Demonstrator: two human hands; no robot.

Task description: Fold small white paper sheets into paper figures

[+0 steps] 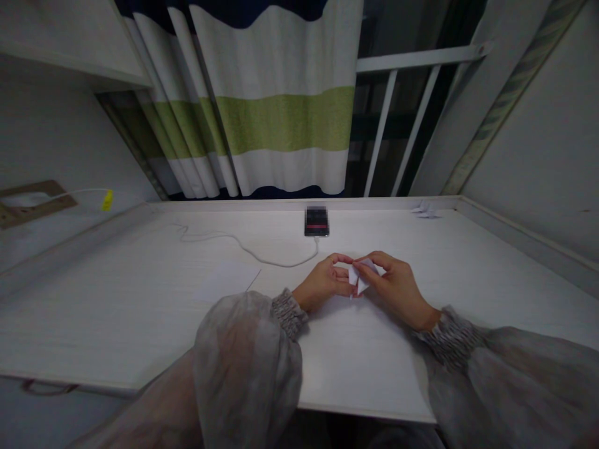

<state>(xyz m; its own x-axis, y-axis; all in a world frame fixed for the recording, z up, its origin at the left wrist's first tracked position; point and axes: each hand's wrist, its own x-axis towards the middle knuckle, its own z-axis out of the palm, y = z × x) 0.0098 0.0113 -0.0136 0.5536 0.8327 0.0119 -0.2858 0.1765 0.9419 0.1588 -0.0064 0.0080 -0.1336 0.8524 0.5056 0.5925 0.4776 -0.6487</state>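
Both hands meet over the middle of the white desk (140, 312). Between them is a small folded piece of white paper (359, 277), pointed at its lower end. My left hand (325, 282) pinches its left side with thumb and fingers. My right hand (397, 287) curls round its right side, fingertips pressed on the top fold. The paper is held just above the desk surface. Both arms wear loose sheer grey sleeves with gathered cuffs.
A flat white sheet (227, 280) lies on the desk to the left of the hands. A dark phone (316, 221) lies further back, with a white cable (243, 246) running left. Small folded paper pieces (425, 211) sit at the back right. A striped curtain (281, 118) hangs behind.
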